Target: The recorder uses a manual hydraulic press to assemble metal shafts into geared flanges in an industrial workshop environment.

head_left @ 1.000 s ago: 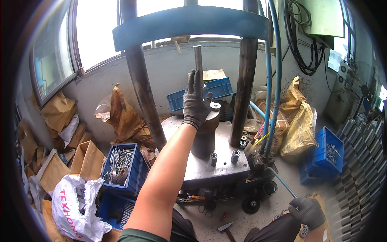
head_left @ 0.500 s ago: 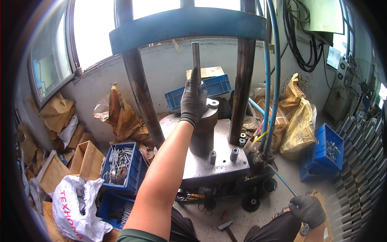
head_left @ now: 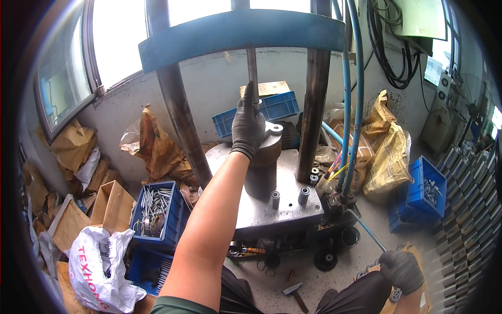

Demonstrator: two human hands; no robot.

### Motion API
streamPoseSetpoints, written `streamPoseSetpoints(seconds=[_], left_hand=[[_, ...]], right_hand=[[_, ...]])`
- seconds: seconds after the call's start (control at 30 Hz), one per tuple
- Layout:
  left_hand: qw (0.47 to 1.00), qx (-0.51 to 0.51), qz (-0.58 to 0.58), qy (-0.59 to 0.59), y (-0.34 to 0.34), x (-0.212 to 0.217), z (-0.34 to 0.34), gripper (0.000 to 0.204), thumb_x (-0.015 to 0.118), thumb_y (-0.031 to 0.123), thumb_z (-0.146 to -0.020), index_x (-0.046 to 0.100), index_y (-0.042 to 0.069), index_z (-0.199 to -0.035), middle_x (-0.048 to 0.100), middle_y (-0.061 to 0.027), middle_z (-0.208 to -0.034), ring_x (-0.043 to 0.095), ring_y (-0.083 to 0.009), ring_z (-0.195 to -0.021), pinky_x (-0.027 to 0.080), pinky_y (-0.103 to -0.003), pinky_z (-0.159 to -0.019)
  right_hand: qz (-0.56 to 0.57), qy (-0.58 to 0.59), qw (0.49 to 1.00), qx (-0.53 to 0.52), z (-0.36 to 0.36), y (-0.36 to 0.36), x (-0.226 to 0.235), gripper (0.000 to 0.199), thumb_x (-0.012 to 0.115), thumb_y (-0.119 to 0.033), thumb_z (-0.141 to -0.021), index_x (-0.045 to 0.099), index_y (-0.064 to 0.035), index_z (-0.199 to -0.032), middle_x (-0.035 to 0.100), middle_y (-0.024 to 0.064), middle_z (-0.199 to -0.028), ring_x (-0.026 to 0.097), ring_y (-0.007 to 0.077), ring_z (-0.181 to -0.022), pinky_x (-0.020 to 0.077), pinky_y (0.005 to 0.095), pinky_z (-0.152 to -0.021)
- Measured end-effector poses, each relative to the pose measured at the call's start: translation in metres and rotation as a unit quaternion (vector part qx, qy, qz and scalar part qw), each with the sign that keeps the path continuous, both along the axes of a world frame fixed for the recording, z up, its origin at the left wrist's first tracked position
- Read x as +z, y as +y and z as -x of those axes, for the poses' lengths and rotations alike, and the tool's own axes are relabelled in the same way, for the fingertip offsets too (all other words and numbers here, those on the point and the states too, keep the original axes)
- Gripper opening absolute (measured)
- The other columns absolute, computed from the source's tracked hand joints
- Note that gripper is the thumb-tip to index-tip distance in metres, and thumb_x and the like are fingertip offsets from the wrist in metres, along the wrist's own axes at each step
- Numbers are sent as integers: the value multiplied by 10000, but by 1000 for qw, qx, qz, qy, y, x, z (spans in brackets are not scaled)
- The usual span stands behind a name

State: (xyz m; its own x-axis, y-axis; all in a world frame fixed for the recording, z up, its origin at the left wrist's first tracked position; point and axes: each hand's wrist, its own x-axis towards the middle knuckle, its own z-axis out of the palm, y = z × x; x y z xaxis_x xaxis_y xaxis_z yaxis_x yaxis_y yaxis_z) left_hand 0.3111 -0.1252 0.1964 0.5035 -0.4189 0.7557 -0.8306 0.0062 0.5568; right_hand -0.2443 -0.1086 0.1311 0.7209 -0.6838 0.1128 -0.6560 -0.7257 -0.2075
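My left hand [head_left: 248,125], in a dark glove, reaches up and forward to the press. It wraps around the lower end of a thin upright metal rod [head_left: 252,65], just above the dark steel cylinder [head_left: 261,167] on the grey press table [head_left: 285,214]. A pale flat metal piece [head_left: 273,127] lies on the cylinder's top beside the hand. My right hand [head_left: 401,269], also gloved, rests curled by my knee at the lower right. I see nothing in its grip.
Two dark columns [head_left: 180,120] carry a blue crossbeam [head_left: 240,34]. Two small sleeves [head_left: 303,194] stand on the table. Blue hoses [head_left: 348,104] hang at the right. Blue crates of metal parts [head_left: 154,212] and brown sacks [head_left: 387,157] surround the press. A hammer [head_left: 293,293] lies on the floor.
My left hand has slid down the rod from above the cylinder to its top. My right hand has stayed by my knee.
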Motion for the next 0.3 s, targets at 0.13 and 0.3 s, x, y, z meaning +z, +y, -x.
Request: streamPoseSetpoints(seconds=[0.13, 0.3], left_hand=[[1000, 1, 3, 3, 1, 2, 4, 931, 581, -66, -909, 180, 279, -1675, 546, -170, -1369, 688, -319, -1077, 592, -427, -967], [1000, 2, 15, 5, 2, -1, 4, 916, 586, -61, -916, 195, 276, -1673, 552, -168, -1383, 690, -307, -1099, 591, -417, -973]], right_hand=[[2, -6, 1000, -11, 1, 0, -1, 122, 737, -168, -791, 754, -72, -863, 727, 169, -834, 720, 368, -797, 572, 432, -757], [-47, -42, 997, -40, -4, 4, 6, 173, 771, -192, -760, 748, -46, -852, 726, 193, -850, 722, 363, -818, 570, 428, -760]])
